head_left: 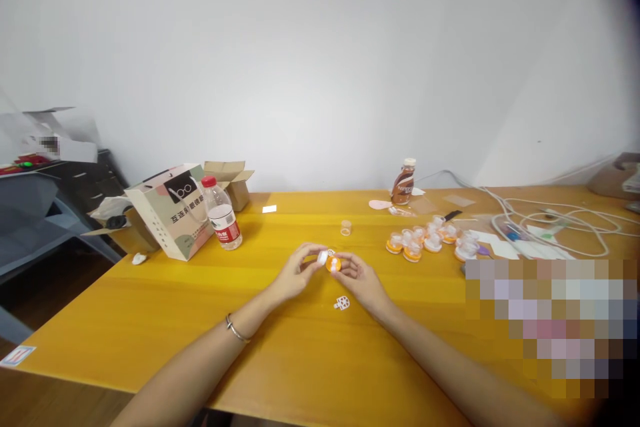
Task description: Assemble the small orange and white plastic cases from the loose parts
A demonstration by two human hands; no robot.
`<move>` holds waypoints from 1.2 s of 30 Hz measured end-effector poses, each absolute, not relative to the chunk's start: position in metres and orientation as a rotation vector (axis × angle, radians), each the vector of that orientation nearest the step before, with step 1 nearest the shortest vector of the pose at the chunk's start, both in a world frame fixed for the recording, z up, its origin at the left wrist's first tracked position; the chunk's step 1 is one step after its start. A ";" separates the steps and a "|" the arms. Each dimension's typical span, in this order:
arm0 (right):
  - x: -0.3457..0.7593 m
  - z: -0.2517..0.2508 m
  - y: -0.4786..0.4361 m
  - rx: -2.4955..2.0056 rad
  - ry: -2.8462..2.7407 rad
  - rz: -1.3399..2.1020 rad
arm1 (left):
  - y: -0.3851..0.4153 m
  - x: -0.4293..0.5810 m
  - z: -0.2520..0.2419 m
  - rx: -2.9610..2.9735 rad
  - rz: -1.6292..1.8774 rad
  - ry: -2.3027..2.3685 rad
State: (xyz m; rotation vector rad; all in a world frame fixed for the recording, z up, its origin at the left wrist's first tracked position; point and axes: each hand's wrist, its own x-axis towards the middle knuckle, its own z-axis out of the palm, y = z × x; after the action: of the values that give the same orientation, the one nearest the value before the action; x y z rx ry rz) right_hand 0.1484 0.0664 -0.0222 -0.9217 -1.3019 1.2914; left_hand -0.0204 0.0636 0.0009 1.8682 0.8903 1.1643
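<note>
My left hand (299, 270) is closed, its thumb and fingers pinching a small white round cap (323, 257). Facing it, my right hand (361, 278) grips a small orange round cap (333, 264) with a pale piece on its face. The two caps are side by side, almost touching. A little white openwork piece (331, 252) shows just behind them; I cannot tell whether a hand touches it. On the table below my hands lies a larger white openwork piece (342, 303) with a spoked pattern. Beyond my fingers stands a small clear cup (345, 228).
Several clear containers with orange or white bases (412, 252) cluster at right, near white cables (525, 213). A brown drink bottle (403, 183) stands by the wall. At left are a paper bag (173, 213), a red-capped water bottle (221, 217) and a cardboard box (233, 180).
</note>
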 end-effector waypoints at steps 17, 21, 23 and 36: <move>0.148 -0.023 0.065 -0.890 -1.283 1.466 | 0.057 -0.029 0.013 2.404 0.871 0.832; 0.149 -0.022 0.064 -0.882 -1.315 1.444 | 0.060 -0.031 0.009 2.375 0.911 0.888; 0.148 -0.022 0.062 -0.879 -1.353 1.416 | 0.060 -0.030 0.006 2.349 0.917 0.951; 0.142 -0.014 0.053 -0.784 -1.147 1.488 | 0.052 -0.023 0.004 2.234 1.118 0.931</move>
State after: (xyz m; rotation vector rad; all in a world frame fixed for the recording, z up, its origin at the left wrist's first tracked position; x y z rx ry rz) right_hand 0.1419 0.0530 -0.0141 -0.7838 -1.1471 1.4880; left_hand -0.0229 0.0517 0.0040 2.2340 0.9314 1.1184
